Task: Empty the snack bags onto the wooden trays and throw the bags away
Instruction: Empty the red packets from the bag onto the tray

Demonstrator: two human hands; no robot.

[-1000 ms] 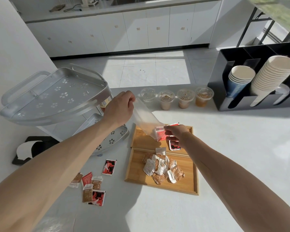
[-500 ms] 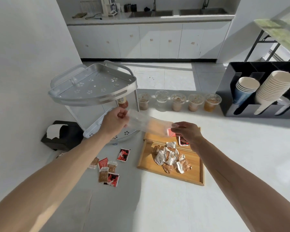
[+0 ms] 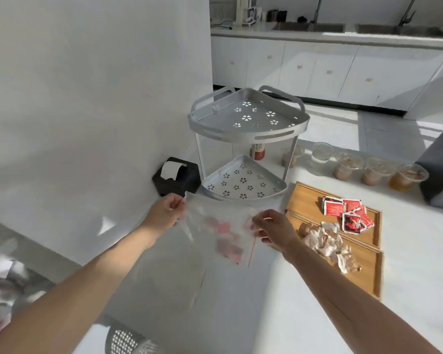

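A clear plastic zip bag [image 3: 216,226] is stretched between my hands above the white counter. My left hand [image 3: 165,213] pinches its left edge and my right hand [image 3: 274,229] pinches its right edge. Blurred red and brown packets on the counter show through the bag. To the right lie two wooden trays: the far tray [image 3: 307,200] holds red snack packets [image 3: 348,213], the near tray [image 3: 368,272] holds a pile of pale and brown packets [image 3: 325,244].
A grey two-tier corner rack [image 3: 246,129] stands behind the bag, with a black tissue box [image 3: 175,176] to its left. Several lidded drink cups [image 3: 371,171] line the counter's far edge. A perforated bin [image 3: 128,341] sits at the bottom edge.
The view has swung left. Both hands have carried the bag off the trays to the left, over the counter in front of the rack. The red packets now lie on the far tray.
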